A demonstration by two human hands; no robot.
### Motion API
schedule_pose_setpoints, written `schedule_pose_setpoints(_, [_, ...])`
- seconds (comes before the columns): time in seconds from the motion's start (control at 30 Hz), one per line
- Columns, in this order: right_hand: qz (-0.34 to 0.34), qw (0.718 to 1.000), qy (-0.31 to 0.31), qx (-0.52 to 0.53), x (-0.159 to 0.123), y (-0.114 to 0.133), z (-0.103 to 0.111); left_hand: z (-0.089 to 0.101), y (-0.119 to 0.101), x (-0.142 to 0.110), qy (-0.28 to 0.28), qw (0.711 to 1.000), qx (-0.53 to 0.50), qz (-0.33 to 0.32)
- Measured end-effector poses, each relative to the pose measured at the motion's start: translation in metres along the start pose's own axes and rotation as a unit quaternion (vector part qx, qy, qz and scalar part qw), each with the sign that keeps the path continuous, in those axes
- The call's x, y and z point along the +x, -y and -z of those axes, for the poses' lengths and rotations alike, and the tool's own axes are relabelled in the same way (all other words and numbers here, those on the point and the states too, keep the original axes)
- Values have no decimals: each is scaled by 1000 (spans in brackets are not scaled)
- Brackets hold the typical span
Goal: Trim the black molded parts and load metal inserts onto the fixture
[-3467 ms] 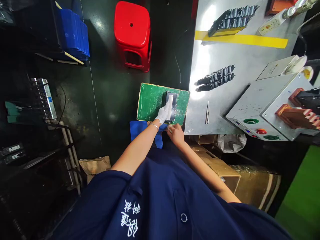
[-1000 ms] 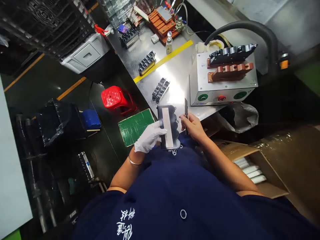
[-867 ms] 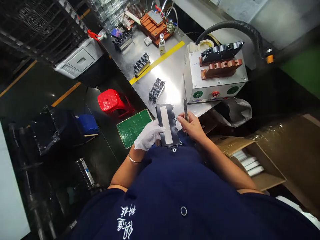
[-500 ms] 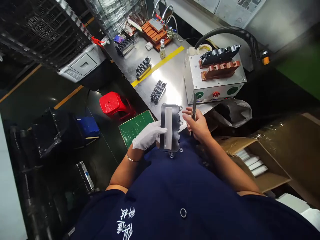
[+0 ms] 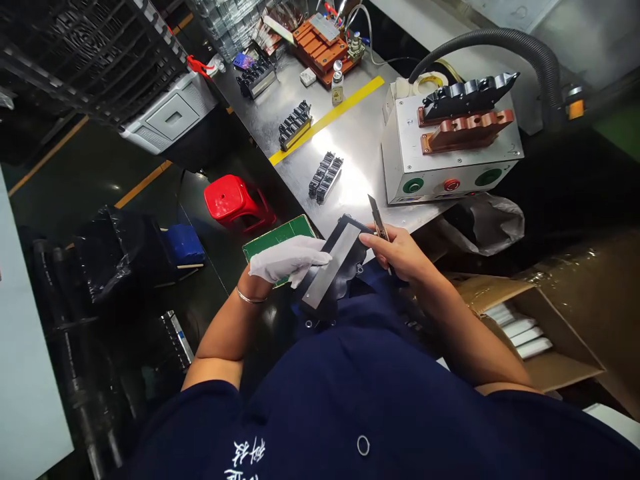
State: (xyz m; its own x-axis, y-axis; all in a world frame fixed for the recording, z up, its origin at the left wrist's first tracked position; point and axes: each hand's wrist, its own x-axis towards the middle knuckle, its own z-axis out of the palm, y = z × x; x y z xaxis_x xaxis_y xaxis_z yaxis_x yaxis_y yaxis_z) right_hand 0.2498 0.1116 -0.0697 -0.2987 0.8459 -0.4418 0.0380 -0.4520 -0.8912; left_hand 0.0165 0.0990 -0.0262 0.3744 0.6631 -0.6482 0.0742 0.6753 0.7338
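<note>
In the head view, our gloved left hand (image 5: pixel 287 259) pinches a black block (image 5: pixel 349 267) by its left side, thumb on the pale strip (image 5: pixel 339 257) along its face and the other fingers mostly hidden. Our bare right hand (image 5: pixel 400 250) is closed around a knife (image 5: pixel 379 221), its blade pointing up and away from us; the thumb lies at the block's upper right corner, though we cannot tell whether it presses there.

The block is tilted, in front of our body, just off the near corner of the tabletop (image 5: pixel 357 173). The green board (image 5: pixel 280 239) shows beyond the glove, beside the tabletop's left edge. Two ribbed black pieces (image 5: pixel 326 177) lie near that edge, and a white box (image 5: pixel 445 163) with buttons stands by the near right edge.

We judge the step in hand to be turning the block with the knife ready. As we see it, the next move calls for a firm left grip, and for the blade to clear our glove and thumb.
</note>
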Motion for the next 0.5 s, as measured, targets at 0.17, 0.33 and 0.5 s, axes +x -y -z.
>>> schedule_pose_setpoints(0.17, [22, 999, -24, -11, 2, 2, -3, 2, 4, 3, 34, 998, 41, 16])
schedule_pose_setpoints(0.33, [24, 999, -31, -22, 2, 2, -6, 6, 7, 2, 34, 998, 45, 19])
schedule_pose_setpoints(0.5, [-7, 1000, -27, 7, 7, -1, -12, 5, 11, 3, 25, 1000, 5, 9])
